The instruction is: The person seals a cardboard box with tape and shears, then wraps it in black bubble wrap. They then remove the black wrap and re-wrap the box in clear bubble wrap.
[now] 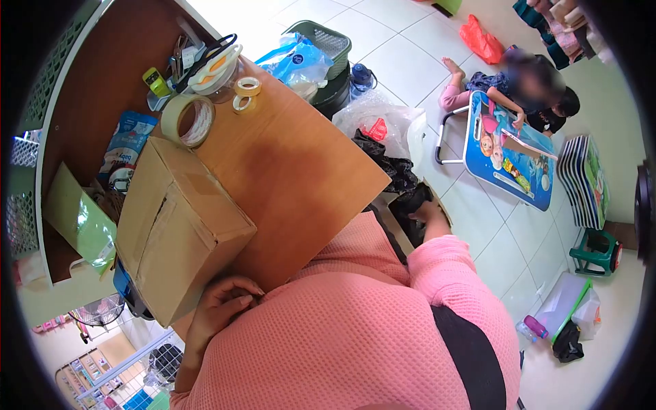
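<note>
My left hand (229, 298) rests at the near table edge, beside a closed cardboard box (184, 219). Its fingers are loosely bent and a little apart, with nothing visible in them. Down to the right of the table, my right hand (428, 213) reaches into an open cardboard carton (443, 203). There its fingers bend onto black plastic (410, 203); the fingertips are hidden. On the brown table (294, 164), a wide roll of tape (188, 120) stands behind the box, with two small tape rolls (247, 87) nearby.
Scissors (215, 58), a yellow-green item (156, 83) and a blue wipes pack (130, 140) lie at the table's back. Beyond stand a grey-green basket (328, 41) and plastic bags. A child sits on the tiled floor at a blue folding table (502, 164), near a green stool (596, 253).
</note>
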